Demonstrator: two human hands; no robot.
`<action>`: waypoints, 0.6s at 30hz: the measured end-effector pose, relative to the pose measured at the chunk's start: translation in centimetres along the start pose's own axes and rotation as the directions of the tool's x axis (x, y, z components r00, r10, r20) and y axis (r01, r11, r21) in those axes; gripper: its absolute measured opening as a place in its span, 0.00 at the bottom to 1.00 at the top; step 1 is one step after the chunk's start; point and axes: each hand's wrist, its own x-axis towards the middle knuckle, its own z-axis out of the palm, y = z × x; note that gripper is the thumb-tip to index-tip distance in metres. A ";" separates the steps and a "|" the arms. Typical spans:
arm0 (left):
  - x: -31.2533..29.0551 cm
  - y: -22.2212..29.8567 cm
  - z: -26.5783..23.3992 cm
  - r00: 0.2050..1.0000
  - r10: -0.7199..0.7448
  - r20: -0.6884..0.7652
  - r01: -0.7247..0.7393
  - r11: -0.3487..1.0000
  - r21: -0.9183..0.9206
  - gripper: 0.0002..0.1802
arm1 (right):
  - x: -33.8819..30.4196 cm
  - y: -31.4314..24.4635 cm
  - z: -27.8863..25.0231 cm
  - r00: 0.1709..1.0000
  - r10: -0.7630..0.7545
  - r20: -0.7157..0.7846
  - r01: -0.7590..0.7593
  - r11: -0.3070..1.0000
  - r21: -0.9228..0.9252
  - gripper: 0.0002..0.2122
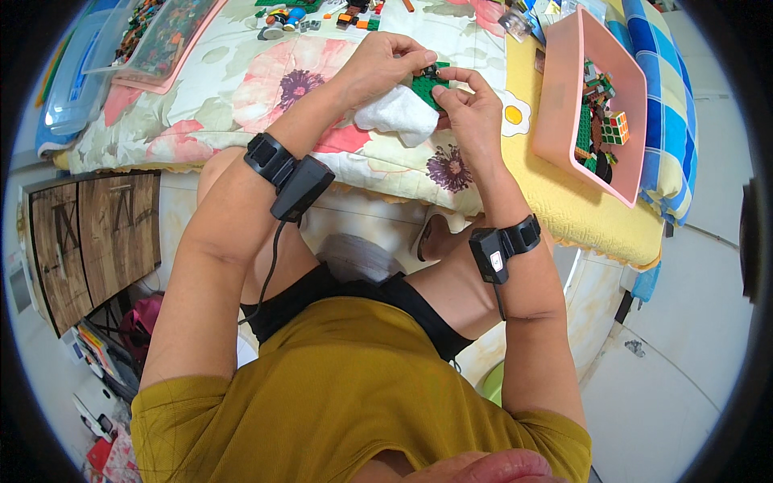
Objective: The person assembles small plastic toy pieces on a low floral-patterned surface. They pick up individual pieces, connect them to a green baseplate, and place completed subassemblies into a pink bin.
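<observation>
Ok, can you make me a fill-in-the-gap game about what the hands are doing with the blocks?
1. Both hands, the left hand and the right hand, hold a flat building plate whose colour is ____.
2. Just under the hands lies a folded cloth that is ____ in colour.
3. The colourful puzzle cube sits inside the ____ tray.
4. Each wrist wears a strap that is ____.

Missing words: green; white; pink; black
</observation>
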 end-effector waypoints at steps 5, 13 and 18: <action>0.0 -0.1 -0.1 1.000 -0.002 0.003 0.002 1.000 -0.022 0.17 | 0.0 0.0 0.1 1.000 -0.008 0.005 0.008 1.000 -0.005 0.09; 0.1 0.1 0.0 0.999 0.024 -0.042 -0.026 0.998 -0.054 0.21 | 0.0 0.2 0.2 1.000 -0.008 0.004 0.008 1.000 0.021 0.10; 0.0 0.6 -0.1 0.993 0.000 -0.119 -0.004 0.999 -0.032 0.21 | 0.0 -0.9 -0.3 1.000 -0.003 -0.031 0.006 0.996 0.088 0.13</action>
